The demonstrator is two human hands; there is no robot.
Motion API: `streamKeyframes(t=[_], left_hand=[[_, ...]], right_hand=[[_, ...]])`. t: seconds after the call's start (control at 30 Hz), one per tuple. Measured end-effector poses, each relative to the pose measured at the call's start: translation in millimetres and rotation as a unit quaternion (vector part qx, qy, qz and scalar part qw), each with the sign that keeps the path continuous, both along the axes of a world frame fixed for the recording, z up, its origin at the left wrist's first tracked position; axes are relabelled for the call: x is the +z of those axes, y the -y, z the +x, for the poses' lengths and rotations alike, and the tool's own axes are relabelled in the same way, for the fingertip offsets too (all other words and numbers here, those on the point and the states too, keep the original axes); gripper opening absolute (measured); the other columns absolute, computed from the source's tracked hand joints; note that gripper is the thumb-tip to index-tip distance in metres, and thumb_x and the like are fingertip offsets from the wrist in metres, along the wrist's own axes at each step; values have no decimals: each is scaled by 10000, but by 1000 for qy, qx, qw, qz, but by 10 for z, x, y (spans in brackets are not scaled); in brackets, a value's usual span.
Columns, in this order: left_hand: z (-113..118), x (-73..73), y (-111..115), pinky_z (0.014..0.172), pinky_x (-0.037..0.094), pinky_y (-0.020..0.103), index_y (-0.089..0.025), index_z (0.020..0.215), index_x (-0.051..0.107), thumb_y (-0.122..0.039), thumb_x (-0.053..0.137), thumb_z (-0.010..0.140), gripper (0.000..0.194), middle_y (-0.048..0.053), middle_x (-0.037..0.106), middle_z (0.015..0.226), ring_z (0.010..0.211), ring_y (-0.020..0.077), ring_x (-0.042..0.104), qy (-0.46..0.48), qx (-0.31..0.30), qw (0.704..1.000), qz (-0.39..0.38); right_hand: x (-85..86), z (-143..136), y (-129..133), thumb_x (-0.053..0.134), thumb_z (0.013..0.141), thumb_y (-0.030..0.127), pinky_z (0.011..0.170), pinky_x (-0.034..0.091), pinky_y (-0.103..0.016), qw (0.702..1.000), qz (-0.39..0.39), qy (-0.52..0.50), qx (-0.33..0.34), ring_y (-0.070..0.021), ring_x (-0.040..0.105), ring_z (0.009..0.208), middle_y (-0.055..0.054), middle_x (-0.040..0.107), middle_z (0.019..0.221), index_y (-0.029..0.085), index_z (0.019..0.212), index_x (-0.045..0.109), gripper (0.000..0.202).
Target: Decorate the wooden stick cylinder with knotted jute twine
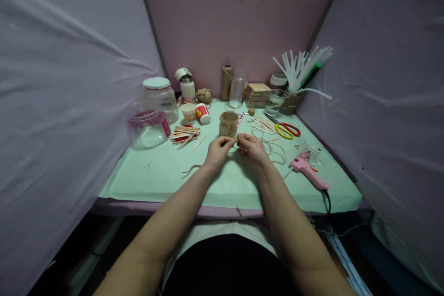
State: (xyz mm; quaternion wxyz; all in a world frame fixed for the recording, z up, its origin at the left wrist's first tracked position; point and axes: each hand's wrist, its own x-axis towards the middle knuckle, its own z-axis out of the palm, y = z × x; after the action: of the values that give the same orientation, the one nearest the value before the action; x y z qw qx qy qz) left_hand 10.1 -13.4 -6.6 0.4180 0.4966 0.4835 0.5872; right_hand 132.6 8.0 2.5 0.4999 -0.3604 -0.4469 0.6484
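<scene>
A small brown cup-shaped holder [229, 124] with a braided rim stands upright at the middle of the green-covered table. Just in front of it, my left hand [220, 149] pinches a thin piece of twine between thumb and fingers. My right hand [250, 148] is closed close beside it, its fingertips also on the twine. Loose twine [277, 151] curls over the table to the right of my hands. A short twine end [191, 169] lies left of my left wrist.
Wooden sticks [186, 135] and clear jars [149, 132] are at the left. A pink glue gun [310, 172] with a cord and scissors [287, 130] lie at the right. Paper cups [203, 114], a twine ball [204, 96] and white glue sticks [298, 71] are farther back.
</scene>
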Motion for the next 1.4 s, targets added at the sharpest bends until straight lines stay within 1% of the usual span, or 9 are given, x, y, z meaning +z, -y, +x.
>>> streamKeyframes(t=[0.13, 0.27, 0.33, 0.47, 0.57, 0.73, 0.93, 1.17, 1.4], left_hand=[[-17, 11, 35, 670, 404, 263, -164, 693, 671, -295, 626, 720, 141, 14, 636, 676, 681, 142, 542, -101, 20, 994, 27], [-26, 2, 48, 631, 385, 260, -161, 675, 668, -288, 624, 730, 145, 14, 627, 655, 646, 138, 529, -142, 19, 989, 29], [-34, -14, 39, 640, 392, 262, -160, 694, 676, -302, 627, 733, 155, 19, 636, 668, 657, 143, 536, -136, 30, 990, 26], [-50, -41, 11, 695, 419, 273, -160, 750, 694, -334, 623, 745, 188, 36, 671, 736, 718, 157, 569, -98, 49, 993, 30], [-49, -30, 10, 716, 430, 279, -157, 759, 695, -343, 622, 752, 200, 43, 680, 751, 733, 163, 582, -90, 57, 994, 37], [-34, -3, 34, 726, 436, 273, -155, 778, 694, -321, 614, 777, 184, 50, 681, 782, 752, 159, 586, -129, 63, 988, 63], [-33, -18, 33, 703, 436, 255, -155, 778, 682, -265, 607, 803, 136, 42, 662, 781, 740, 142, 578, -182, 83, 975, 99], [-31, -18, 45, 678, 421, 246, -166, 756, 645, -212, 608, 807, 78, 23, 633, 748, 718, 134, 557, -254, 114, 952, 127], [-22, -25, 59, 691, 421, 247, -163, 762, 628, -188, 586, 818, 73, 30, 629, 767, 728, 135, 553, -266, 91, 949, 144]], right_hand=[[-17, 61, -72, 774, 537, 434, 437, 219, -225, 996, 2, -40, -75, -76, 316, 516, 56, 370, 585, 210, 634, 493, 373], [5, 132, -119, 789, 519, 397, 412, 223, -217, 988, 4, -88, -124, -67, 269, 496, 62, 342, 589, 215, 631, 456, 396], [28, 137, -113, 786, 541, 417, 409, 244, -217, 990, -3, -76, -115, -73, 314, 505, 48, 393, 611, 217, 663, 488, 379], [51, 84, -63, 758, 599, 472, 445, 312, -214, 997, -38, -33, -60, -95, 449, 590, 7, 509, 699, 202, 749, 595, 349], [36, 36, -27, 745, 621, 464, 488, 340, -221, 997, 4, 36, -65, -105, 474, 625, -1, 544, 698, 187, 758, 637, 327], [17, 19, -4, 743, 607, 428, 526, 348, -245, 984, 82, 128, -96, -116, 477, 620, -1, 592, 690, 176, 743, 651, 301], [-23, 19, -28, 719, 623, 442, 555, 375, -253, 978, 105, 144, -108, -120, 484, 600, 9, 579, 633, 166, 699, 634, 298], [-45, -10, -25, 694, 639, 392, 643, 411, -274, 967, 115, 183, -134, -144, 540, 672, -22, 632, 711, 161, 673, 644, 239], [-4, 2, 2, 652, 616, 324, 539, 348, -243, 979, 79, 157, -105, -121, 482, 618, 6, 579, 673, 169, 679, 628, 169]])
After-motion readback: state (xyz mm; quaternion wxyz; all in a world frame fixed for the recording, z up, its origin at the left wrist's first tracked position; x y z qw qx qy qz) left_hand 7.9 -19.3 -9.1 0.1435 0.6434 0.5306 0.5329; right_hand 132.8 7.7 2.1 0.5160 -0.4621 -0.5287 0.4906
